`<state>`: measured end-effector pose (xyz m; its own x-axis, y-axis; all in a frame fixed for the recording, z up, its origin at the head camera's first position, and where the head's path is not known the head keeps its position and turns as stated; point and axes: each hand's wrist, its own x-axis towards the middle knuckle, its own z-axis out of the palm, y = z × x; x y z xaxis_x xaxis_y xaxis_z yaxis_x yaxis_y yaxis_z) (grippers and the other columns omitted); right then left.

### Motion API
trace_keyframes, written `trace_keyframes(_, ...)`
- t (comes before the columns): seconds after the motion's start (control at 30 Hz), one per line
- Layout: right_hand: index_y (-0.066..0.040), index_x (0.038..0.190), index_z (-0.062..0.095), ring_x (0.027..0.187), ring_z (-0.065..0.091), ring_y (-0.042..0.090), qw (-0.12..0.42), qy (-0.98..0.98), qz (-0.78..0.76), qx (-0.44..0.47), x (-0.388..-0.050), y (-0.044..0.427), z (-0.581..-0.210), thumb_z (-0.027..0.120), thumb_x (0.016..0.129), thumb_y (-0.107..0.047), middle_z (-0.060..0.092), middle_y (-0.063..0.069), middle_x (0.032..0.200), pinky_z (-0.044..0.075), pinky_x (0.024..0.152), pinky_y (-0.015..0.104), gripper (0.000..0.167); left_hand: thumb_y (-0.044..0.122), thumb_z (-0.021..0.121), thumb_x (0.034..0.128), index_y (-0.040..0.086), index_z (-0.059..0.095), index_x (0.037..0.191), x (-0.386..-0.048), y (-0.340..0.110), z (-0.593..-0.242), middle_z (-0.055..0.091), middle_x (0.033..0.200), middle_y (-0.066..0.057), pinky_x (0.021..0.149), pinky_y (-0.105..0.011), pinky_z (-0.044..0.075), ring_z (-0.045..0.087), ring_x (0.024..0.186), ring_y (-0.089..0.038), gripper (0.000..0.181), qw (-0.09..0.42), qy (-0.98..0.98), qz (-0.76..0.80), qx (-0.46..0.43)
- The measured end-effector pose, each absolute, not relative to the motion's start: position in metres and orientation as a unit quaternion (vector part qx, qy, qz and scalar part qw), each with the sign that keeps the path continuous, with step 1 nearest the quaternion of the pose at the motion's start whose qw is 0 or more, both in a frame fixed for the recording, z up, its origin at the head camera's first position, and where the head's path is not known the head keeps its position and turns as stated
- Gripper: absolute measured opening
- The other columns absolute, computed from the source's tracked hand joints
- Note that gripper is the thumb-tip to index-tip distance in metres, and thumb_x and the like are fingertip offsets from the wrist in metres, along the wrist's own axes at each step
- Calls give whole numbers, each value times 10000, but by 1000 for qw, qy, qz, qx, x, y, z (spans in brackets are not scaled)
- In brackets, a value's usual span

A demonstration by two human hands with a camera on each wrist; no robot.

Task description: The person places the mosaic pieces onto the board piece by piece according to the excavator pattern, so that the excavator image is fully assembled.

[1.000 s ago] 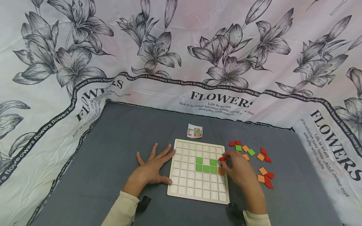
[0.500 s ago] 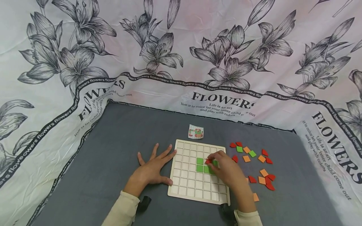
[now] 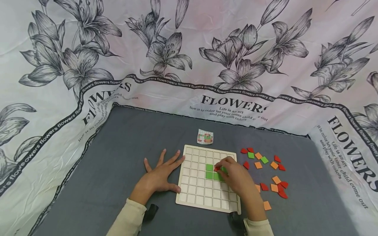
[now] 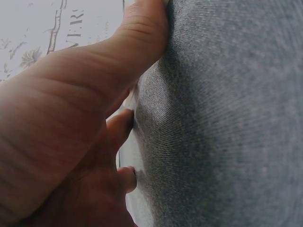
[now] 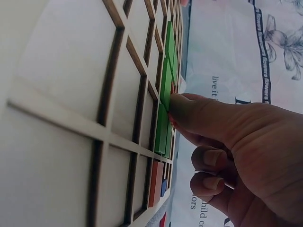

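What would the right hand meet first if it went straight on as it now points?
Probably the green square tile beyond the small red piece the right hand pinches, though depth is unclear.

Light is soft, the wrist views hazy

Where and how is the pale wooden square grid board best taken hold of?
Likely by opposite side rims, one hand from each side: the wooden grid board lies flat with green square tiles in its cells, and the left hand touches its left rim.
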<state>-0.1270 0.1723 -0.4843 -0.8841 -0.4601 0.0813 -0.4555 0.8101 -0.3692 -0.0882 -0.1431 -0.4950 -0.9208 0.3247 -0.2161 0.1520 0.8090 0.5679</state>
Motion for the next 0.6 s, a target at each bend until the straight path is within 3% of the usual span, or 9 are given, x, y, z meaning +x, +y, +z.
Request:
trace_keyframes(0.23,-189,1044,794,891,674,135,-6,950,-184,-251,-128,172,-484,841,920,-117,661,-26,1105,562,690,290,151,511,941,719,380,265,1692,-89,-143,-494,118,1775,108,1030,-894,-197,-121,1630,-375,1192,153,940,278,129)
trace_keyframes(0.6,-195,1014,801,866,668,106,-14,948,-182,-261,-127,172,-485,855,901,-99,660,-49,1067,562,685,274,158,518,936,716,369,276,1691,-88,-144,-493,127,1776,95,1028,-894,-199,-111,1631,-386,1186,156,938,281,130)
